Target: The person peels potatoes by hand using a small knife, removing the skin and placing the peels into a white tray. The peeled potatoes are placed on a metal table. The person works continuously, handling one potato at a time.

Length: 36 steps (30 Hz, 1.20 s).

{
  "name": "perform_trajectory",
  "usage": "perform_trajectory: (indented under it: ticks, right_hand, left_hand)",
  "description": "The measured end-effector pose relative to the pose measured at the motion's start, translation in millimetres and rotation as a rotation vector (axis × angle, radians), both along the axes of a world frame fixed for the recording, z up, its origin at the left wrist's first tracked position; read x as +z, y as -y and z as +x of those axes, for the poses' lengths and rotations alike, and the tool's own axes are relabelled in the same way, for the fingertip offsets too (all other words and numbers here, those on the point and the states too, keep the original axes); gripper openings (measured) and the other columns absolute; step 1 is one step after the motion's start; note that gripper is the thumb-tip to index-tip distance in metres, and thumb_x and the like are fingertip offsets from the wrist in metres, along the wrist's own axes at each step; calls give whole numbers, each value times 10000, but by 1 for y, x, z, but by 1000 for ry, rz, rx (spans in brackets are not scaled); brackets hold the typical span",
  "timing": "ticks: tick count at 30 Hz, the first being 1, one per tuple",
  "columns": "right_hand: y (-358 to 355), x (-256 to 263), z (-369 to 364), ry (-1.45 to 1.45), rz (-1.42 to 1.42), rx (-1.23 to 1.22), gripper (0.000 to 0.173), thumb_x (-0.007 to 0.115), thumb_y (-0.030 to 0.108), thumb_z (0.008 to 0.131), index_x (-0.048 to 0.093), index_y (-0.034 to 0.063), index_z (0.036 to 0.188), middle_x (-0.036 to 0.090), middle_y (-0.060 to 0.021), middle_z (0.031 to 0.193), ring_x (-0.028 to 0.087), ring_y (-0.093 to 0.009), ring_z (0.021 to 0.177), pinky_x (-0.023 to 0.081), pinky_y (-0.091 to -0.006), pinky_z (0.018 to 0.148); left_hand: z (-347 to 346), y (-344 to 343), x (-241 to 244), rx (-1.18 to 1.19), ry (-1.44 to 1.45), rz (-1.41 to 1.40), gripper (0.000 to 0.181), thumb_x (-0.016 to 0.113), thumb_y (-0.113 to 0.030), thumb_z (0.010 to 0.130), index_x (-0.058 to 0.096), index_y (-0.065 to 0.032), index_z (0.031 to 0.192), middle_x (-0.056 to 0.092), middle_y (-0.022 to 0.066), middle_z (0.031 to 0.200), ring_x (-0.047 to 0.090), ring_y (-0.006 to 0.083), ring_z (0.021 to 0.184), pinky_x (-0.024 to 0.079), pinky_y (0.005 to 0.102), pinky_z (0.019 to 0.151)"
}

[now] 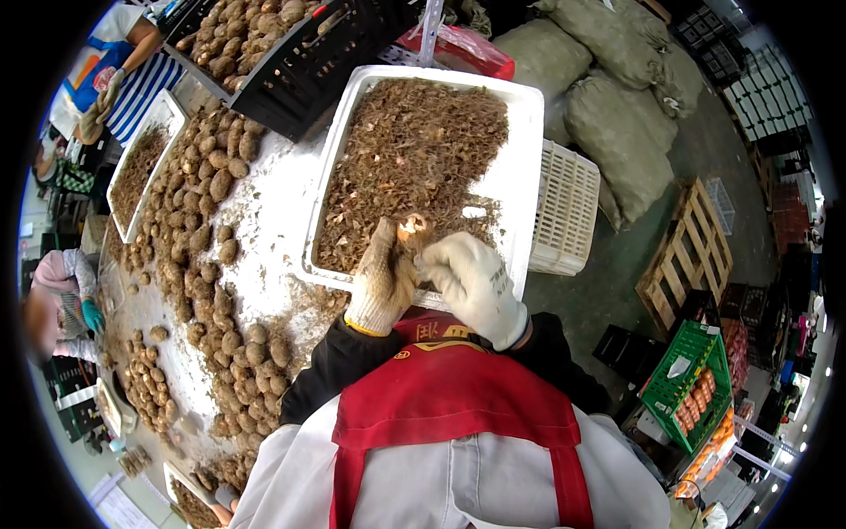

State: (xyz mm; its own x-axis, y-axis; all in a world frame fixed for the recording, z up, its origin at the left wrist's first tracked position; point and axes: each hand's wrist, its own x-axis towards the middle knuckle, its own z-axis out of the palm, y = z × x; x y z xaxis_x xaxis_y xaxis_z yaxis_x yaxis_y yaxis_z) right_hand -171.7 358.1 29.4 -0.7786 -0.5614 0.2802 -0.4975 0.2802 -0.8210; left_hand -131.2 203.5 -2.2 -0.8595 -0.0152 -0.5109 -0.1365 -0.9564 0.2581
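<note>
My left hand (383, 281), in a soiled knit glove, holds a hairy brown taro corm (414, 239) whose cut top shows white flesh. Close against the corm's right side is my right hand (470, 278), in a whiter glove with writing on its back. Its fingers are curled inward; whether they grip a small tool is hidden. Both hands are over the near edge of a white foam box (524, 178). Brown fibrous peelings (416, 152) fill much of the box, and a small white piece (473, 212) lies among them.
Many taro corms (198, 192) are heaped on the table (264, 198) at left. A black crate (291, 79) of corms stands beyond. At right are a cream plastic basket (565, 208), stuffed sacks (621, 132) and a wooden pallet (687, 251). Other people work along the left side.
</note>
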Motion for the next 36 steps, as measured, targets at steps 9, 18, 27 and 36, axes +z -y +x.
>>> perform_trajectory:
  ticks: [9, 18, 27, 36]
  right_hand:
    - [12, -4, -17, -129, 42, -103, 113, 720, 156, 914, 670, 83, 985, 620, -94, 934, 650, -293, 839, 529, -403, 737]
    - [2, -29, -13, 203, -40, -217, 112, 669, 116, 946, 637, 27, 1007, 668, -152, 913, 665, -323, 815, 527, -413, 720]
    - [-15, -43, -32, 378, -45, -346, 167, 623, 125, 1000, 650, 23, 1130, 707, -136, 955, 684, -241, 855, 534, -344, 763]
    - [-7, -9, -28, 211, -194, -98, 149, 644, 57, 975, 689, 27, 1114, 649, -116, 943, 656, -232, 904, 521, -337, 829]
  left_hand:
    - [2, -1, -30, -3, -23, -66, 356, 555, -380, 1065, 641, -44, 1146, 696, 79, 917, 659, 160, 730, 559, 244, 603]
    - [3, -6, -26, -85, -53, -172, 414, 571, -412, 1052, 605, -30, 1206, 680, 113, 963, 632, 139, 717, 478, 152, 535]
    - [8, 4, -16, -128, -383, -320, 699, 701, -455, 959, 430, 31, 1382, 638, 163, 1199, 672, 239, 1045, 587, 302, 852]
    - [9, 6, -12, -190, -354, -486, 790, 824, -393, 867, 398, 0, 1404, 604, 146, 1263, 653, 250, 1152, 589, 366, 947]
